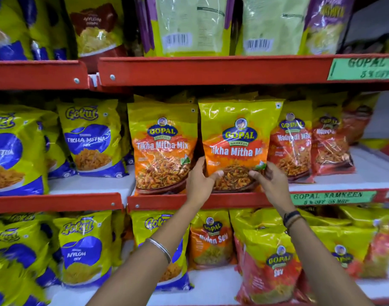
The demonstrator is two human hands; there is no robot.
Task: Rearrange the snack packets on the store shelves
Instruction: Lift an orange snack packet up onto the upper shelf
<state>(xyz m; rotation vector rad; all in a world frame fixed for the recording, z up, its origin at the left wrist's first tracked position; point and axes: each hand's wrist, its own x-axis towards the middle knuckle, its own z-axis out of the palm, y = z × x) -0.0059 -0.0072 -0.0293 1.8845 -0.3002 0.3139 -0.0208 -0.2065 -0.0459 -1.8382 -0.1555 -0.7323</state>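
**Head view: two hands on a Tikha Mitha Mix packet, middle shelf**

Head view shows a yellow-and-orange Gopal Tikha Mitha Mix packet standing upright at the front of the middle shelf, its lower edge just behind the red shelf lip. The left hand grips the packet's lower left edge, thumb lying across the front and the other fingers tucked behind it. The right hand clasps the lower right corner in the same way, thumb on the front over the printed bowl, fingers curled round the side. Both hands are closed on the packet, not spread.

Just to the left stands a second Tikha Mitha Mix packet, also upright, its right edge touching or nearly touching the held one; which cannot be told. To the right, partly behind the held packet, is a red Gopal packet, with another like it beyond. Further left on the same level are yellow-and-blue Gokul Tikha Mitha packets.

A silver bangle sits on the left forearm, and dark bands circle the right wrist. A green price label reading "Gopal Namkeen" is fixed on the shelf lip to the right of the hands. Below it, the lower shelf holds a Gopal Nylon Sev packet and a red Gopal Sev packet. On the upper shelf stand packets turned back to front, barcodes showing.
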